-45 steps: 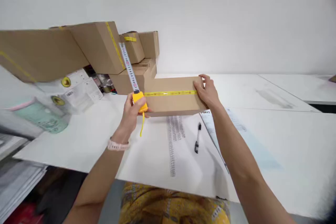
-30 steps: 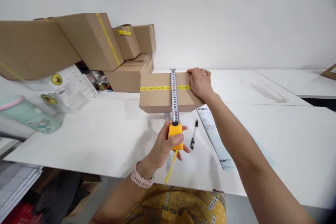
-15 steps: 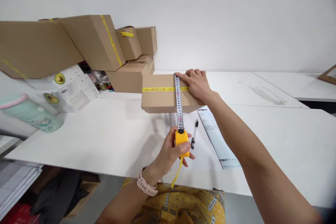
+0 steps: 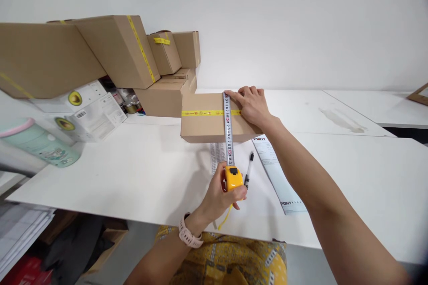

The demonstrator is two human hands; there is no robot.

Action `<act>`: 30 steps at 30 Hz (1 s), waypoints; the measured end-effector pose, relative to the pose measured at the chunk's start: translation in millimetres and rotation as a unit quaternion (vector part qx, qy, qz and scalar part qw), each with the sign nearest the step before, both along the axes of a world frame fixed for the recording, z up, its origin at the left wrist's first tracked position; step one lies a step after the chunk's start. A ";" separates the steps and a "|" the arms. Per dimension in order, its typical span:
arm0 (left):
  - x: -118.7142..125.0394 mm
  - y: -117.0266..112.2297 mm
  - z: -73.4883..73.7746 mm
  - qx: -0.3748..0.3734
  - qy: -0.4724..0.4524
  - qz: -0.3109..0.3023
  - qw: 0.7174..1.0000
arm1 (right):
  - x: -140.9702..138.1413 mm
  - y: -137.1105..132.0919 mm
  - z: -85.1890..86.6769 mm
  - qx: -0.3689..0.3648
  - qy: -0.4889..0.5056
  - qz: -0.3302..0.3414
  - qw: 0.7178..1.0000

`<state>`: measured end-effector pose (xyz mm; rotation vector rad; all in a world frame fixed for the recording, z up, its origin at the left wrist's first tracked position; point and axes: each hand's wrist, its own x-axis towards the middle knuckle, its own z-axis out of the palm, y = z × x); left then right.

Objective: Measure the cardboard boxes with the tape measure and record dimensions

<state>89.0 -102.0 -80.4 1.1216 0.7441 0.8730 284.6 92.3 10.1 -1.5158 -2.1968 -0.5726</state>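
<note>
A flat cardboard box point(image 4: 203, 120) with a yellow tape stripe lies on the white table point(image 4: 133, 173). My left hand point(image 4: 220, 193) is closed round a yellow tape measure point(image 4: 233, 178) just in front of the box. Its white blade point(image 4: 228, 124) runs from the case across the box top to the far edge. My right hand point(image 4: 251, 106) rests on the box's right part, its fingers pressing the blade's end at the far edge.
A black pen point(image 4: 248, 170), a printed sheet point(image 4: 219, 158) and a long slip point(image 4: 276, 173) lie before the box. Stacked cardboard boxes point(image 4: 120, 53), white avocado-printed cartons point(image 4: 90, 111) and a green cup point(image 4: 36, 144) crowd the left.
My left hand carried the tape measure from the box's left end to its front, laying the blade front to back across the top. My right hand moved from the right end to the blade's tip.
</note>
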 end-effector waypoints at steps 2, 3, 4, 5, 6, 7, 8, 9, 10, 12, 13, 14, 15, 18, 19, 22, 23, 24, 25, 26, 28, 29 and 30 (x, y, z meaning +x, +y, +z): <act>-2.6 -2.6 -1.0 0.012 -0.005 0.008 1.000 | 0.8 0.6 -3.8 0.012 0.019 -0.004 1.000; -5.3 -4.4 -1.3 0.028 -0.006 0.020 0.999 | 0.5 0.3 -6.0 0.022 0.037 -0.011 0.999; -9.0 -6.4 -1.4 0.051 -0.004 0.039 0.998 | -0.6 -1.0 -8.3 0.035 0.057 -0.019 0.998; -13.8 -8.4 -1.5 0.078 0.001 0.062 0.995 | -2.4 -3.5 -10.5 0.048 0.077 -0.028 0.995; -19.4 -10.5 -1.5 0.107 0.008 0.085 0.991 | -5.0 -7.6 -12.6 0.061 0.093 -0.034 0.993; -25.7 -12.6 -1.8 0.132 0.018 0.106 0.985 | -8.1 -13.3 -14.7 0.071 0.104 -0.036 0.991; -32.1 -14.7 -2.5 0.149 0.031 0.119 0.981 | -11.6 -20.6 -17.2 0.079 0.110 -0.033 0.990; -38.4 -16.9 -3.8 0.155 0.045 0.125 0.979 | -15.0 -29.6 -20.3 0.086 0.114 -0.029 0.989; -44.1 -19.4 -5.8 0.152 0.061 0.122 0.979 | -18.1 -39.7 -24.7 0.092 0.118 -0.025 0.988; -52.5 -25.5 -12.0 0.121 0.092 0.098 0.984 | -22.6 -61.9 -38.2 0.108 0.126 -0.019 0.986; -55.1 -29.0 -16.0 0.098 0.105 0.084 0.986 | -23.7 -72.9 -47.6 0.115 0.131 -0.017 0.985; -56.6 -32.4 -20.4 0.076 0.113 0.073 0.988 | -24.1 -83.4 -58.3 0.120 0.135 -0.014 0.983; -57.3 -35.7 -24.6 0.056 0.115 0.067 0.990 | -24.0 -93.0 -69.7 0.122 0.138 -0.011 0.983; -57.3 -42.6 -34.1 0.035 0.107 0.061 0.992 | -22.9 -115.5 -99.0 0.108 0.134 0.037 0.984; -57.5 -43.9 -35.2 0.040 0.105 0.053 0.992 | -22.7 -121.0 -104.2 0.106 0.138 0.051 0.983; -61.0 -46.5 -32.5 0.062 0.132 -0.002 0.989 | -21.7 -132.7 -99.9 0.118 0.232 0.030 0.965; -62.9 -47.3 -30.2 0.066 0.151 -0.027 0.986 | -20.5 -135.4 -92.5 0.120 0.294 0.016 0.948; -65.0 -48.3 -27.6 0.071 0.173 -0.051 0.981 | -18.5 -137.7 -83.0 0.115 0.363 0.010 0.925; -67.1 -49.5 -25.1 0.080 0.196 -0.072 0.975 | -15.7 -139.8 -72.4 0.102 0.431 0.016 0.896; -69.1 -50.7 -22.9 0.093 0.218 -0.090 0.967 | -12.3 -141.8 -61.6 0.082 0.490 0.038 0.867; -72.3 -53.1 -20.1 0.126 0.255 -0.111 0.952 | -4.7 -146.3 -42.8 0.032 0.569 0.092 0.817; -73.4 -53.9 -19.6 0.140 0.270 -0.118 0.945 | -1.5 -149.1 -36.1 0.012 0.593 0.114 0.797; -74.0 -54.4 -19.5 0.148 0.283 -0.119 0.940 | 0.7 -152.4 -32.0 0.001 0.609 0.129 0.782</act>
